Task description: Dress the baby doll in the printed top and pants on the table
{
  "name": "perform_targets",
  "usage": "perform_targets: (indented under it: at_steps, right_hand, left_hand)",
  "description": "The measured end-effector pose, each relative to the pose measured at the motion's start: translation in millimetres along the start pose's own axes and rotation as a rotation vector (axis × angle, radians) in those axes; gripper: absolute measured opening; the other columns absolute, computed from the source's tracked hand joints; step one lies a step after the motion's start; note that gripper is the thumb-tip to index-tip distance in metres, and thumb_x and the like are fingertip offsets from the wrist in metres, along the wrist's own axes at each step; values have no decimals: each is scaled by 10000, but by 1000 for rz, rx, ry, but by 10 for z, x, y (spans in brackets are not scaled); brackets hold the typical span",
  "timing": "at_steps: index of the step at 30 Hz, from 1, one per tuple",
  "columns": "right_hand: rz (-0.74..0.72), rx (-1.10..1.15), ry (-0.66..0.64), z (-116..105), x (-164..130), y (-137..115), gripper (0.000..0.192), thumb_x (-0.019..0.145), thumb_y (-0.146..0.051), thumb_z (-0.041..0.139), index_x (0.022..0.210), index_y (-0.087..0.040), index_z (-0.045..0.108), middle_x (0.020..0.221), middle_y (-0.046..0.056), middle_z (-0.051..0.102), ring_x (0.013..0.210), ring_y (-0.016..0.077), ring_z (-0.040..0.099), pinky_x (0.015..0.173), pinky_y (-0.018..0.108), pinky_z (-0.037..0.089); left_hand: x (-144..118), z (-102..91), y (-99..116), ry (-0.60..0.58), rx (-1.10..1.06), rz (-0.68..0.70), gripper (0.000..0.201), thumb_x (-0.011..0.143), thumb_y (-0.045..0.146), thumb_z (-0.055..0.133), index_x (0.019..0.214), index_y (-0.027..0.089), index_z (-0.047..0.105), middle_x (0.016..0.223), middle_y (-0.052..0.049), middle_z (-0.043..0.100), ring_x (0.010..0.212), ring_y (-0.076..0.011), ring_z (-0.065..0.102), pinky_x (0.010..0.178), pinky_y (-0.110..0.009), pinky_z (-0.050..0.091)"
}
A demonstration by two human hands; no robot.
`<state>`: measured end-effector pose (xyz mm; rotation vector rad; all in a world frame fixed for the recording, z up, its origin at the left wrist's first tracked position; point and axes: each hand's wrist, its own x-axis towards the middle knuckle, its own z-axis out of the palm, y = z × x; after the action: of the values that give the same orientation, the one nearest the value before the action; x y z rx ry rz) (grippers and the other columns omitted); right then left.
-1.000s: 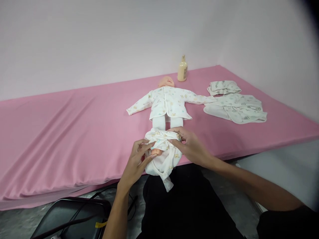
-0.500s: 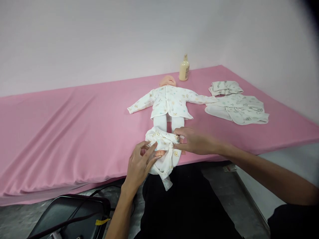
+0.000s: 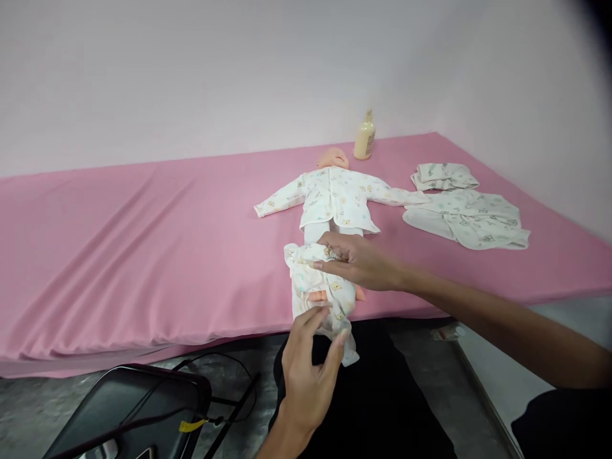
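A baby doll lies on its back on the pink-covered bed, dressed in a white printed jacket, both sleeves spread out. White printed baby pants are bunched around its lower legs, and one foot's toes poke out through the cloth. My right hand pinches the upper part of the pants between thumb and fingers, over the doll's shins. Close to the hanging leg end of the pants, my left hand has thumb and fingers apart, with nothing visibly gripped.
A pump bottle stands by the doll's head. To the right lie a folded printed cloth and a spread printed garment. The pink sheet wrinkles on the left. A black folding chair with cables stands below the bed edge.
My left hand has left the pants' upper edge and moved down toward their hanging end. My right hand has shifted slightly left over the shins, still pinching the cloth. The view has tilted slightly.
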<state>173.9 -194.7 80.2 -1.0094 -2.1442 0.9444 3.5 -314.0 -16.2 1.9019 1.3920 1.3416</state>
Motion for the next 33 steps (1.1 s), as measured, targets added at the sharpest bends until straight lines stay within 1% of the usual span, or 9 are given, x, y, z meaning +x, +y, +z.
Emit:
perform_targets:
  at_steps: [3,5,8,11,18,20,24,26,33]
  right_hand:
    - [-28,97,-45,52,101,-84,220,930,-402,548,870,-195,505,716,-51,400,603,82,324,554,240,262]
    - [-44,141,-42,94,169,-123,211,933,-401,545,890,-196,522,746,-46,427,611,80,346,557,236,281]
    - [-56,153,-31,103,240,-129,221,933,-418,541,939,-198,560,787,-33,475,640,85,388,581,239,310]
    - [-33,89,-110,-21,256,-77,252,911,-445,559,941,-196,584,785,-23,497,665,102,417,592,250,319]
    - [300,-148,-576,-305,217,45,457,615,-517,802,812,-204,534,734,-17,546,629,131,472,514,261,330]
    - [298,-177,-584,-274,208,62,471,607,-512,799,844,-206,532,746,-13,554,641,142,488,506,264,339]
    - [302,-174,-436,-237,188,70,588,602,-482,799,1021,-221,479,746,-32,523,619,135,458,472,259,321]
    - [320,-187,-406,-261,192,49,559,611,-493,792,984,-222,477,750,-31,514,613,126,440,473,259,315]
    - [275,-134,-659,-336,317,37,530,673,-534,752,642,-205,338,601,-72,308,526,70,257,459,259,173]
  left_hand:
    - [272,-15,170,-2,-218,-310,359,905,381,610,1217,206,573,1024,-61,667,915,-171,651,811,-305,548]
    - [461,-57,208,-18,-291,-422,361,881,453,623,1118,181,604,819,-15,637,728,-133,615,654,-240,514]
    - [641,-128,186,-64,-239,-424,330,867,492,621,799,171,588,612,41,469,550,-81,435,520,-199,386]
    - [690,-181,114,-142,-167,-362,401,906,478,565,665,171,473,600,44,378,557,-75,349,516,-199,325]
    - [640,-151,-27,-311,-54,-271,325,948,430,507,742,182,468,686,36,411,609,-89,367,558,-213,318]
    - [634,-144,-39,-304,-45,-265,317,946,428,512,749,183,471,695,33,419,617,-92,367,564,-214,321]
    - [636,-191,-48,-277,-141,-359,308,939,443,526,775,184,499,704,34,414,626,-90,369,561,-204,326]
    - [644,-230,-41,-262,-221,-417,295,930,457,537,813,186,526,718,31,439,641,-91,390,567,-195,345]
    - [733,-250,125,-110,-475,-568,319,907,507,561,919,189,534,737,24,532,666,-90,491,596,-183,413]
